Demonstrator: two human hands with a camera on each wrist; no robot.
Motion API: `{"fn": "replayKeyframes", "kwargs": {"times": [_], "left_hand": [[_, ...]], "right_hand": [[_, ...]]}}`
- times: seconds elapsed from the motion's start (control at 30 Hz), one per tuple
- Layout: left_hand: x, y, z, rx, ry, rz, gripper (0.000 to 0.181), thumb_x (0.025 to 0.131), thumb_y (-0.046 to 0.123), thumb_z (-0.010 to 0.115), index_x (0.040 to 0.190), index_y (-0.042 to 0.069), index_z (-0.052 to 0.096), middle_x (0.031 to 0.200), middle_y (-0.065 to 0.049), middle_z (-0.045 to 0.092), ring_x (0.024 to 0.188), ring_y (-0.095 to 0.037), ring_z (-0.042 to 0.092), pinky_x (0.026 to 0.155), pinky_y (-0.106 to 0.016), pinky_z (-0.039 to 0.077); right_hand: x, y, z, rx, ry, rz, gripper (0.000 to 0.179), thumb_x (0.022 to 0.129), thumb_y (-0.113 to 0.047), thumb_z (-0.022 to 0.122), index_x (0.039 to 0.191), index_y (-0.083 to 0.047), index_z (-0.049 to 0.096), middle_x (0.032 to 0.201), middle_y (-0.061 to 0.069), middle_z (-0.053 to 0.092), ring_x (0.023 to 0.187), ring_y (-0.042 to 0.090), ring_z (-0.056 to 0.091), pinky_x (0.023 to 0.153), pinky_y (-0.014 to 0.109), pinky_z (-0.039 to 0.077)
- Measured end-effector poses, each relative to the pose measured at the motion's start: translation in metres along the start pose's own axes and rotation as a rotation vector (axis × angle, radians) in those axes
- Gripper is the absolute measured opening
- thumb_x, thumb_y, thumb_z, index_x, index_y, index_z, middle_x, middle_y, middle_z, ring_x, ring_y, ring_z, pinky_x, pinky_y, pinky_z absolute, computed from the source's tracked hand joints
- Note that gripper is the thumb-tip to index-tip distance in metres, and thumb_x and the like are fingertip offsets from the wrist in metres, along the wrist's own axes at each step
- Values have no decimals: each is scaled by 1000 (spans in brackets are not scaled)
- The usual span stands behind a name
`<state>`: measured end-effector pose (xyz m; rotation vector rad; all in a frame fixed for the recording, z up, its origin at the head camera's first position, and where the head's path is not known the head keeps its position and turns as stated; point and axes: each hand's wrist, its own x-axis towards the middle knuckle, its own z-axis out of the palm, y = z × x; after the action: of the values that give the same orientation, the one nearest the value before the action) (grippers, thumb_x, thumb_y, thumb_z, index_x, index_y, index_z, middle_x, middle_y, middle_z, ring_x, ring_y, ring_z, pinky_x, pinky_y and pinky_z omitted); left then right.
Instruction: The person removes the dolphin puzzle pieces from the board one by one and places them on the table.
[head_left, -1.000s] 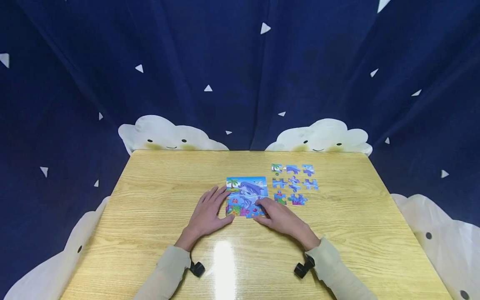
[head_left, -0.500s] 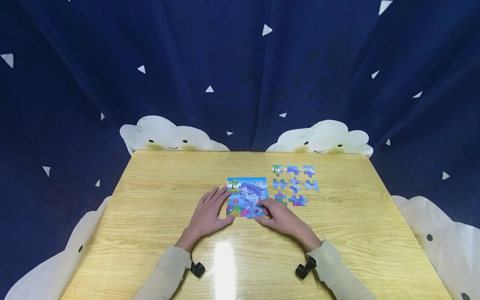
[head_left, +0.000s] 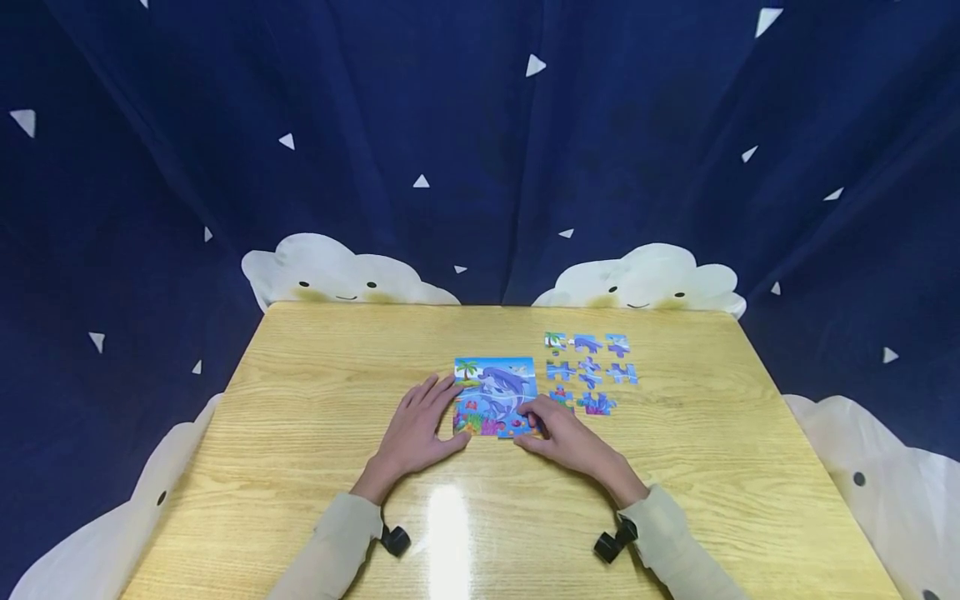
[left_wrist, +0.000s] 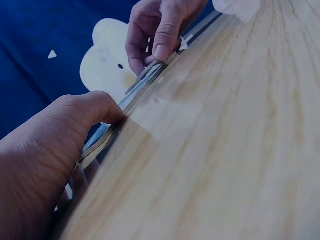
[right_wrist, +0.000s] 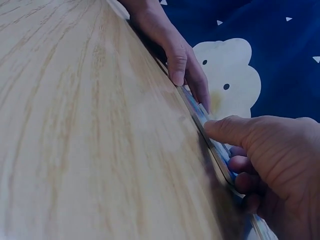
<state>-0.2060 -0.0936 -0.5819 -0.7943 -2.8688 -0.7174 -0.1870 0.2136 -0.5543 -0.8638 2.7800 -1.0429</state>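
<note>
A dolphin jigsaw puzzle with a palm tree and coral lies flat mid-table in the head view. My left hand rests along its left side, fingers spread, with the thumb near its lower edge. At the lower right corner, my right hand pinches a blue puzzle piece between thumb and curled fingers. That piece sticks out slightly below the puzzle's bottom edge. In the right wrist view, the right thumb presses on the thin edge of the piece; the left hand is beyond it.
Several loose puzzle pieces lie in rough rows right of the puzzle, close behind my right hand. The wooden table ends at a dark blue curtain with white clouds. Each wrist wears a small black camera.
My right hand has shifted slightly to the right, and the lower-right piece has moved a little right with it. The left hand stays in place. The head view tilts slightly.
</note>
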Motion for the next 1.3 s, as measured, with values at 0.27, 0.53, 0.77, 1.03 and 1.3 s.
{"fn": "replayKeyframes", "kwargs": {"times": [0.27,0.53,0.77,1.03,1.3], "left_hand": [[0,-1,1,2,6,10,86,90,68,60,161,23,42,169,0,34,158,-30,23,126,-54,18],[-1,0,1,-7,-1,-2,86,90,68,60,162,24,41,170,0,33,159,-31,22,126,-54,18],[-1,0,1,-6,6,5,86,90,67,60,162,23,41,169,0,34,159,-31,23,125,-54,19],[0,-1,1,4,-3,0,86,90,69,59,162,24,41,170,0,33,159,-31,22,125,-54,19],[0,0,1,5,-14,-10,86,90,69,59,163,26,39,170,1,32,159,-30,21,126,-53,18]], "right_hand": [[-6,2,-8,-10,19,-3,36,99,-28,74,127,-8,63,99,2,57,84,13,49,74,27,44],[-17,8,-21,9,58,3,37,100,-23,72,131,-5,61,103,4,58,88,14,52,74,27,46],[-27,15,-38,19,92,43,40,100,-21,73,133,-3,60,104,6,58,85,13,51,71,26,47],[-40,29,-58,-23,108,101,41,101,-18,71,136,-2,57,105,5,57,88,15,51,72,27,47],[-54,45,-76,-75,141,142,45,100,-13,72,138,5,56,109,9,57,92,20,52,76,31,49]]}}
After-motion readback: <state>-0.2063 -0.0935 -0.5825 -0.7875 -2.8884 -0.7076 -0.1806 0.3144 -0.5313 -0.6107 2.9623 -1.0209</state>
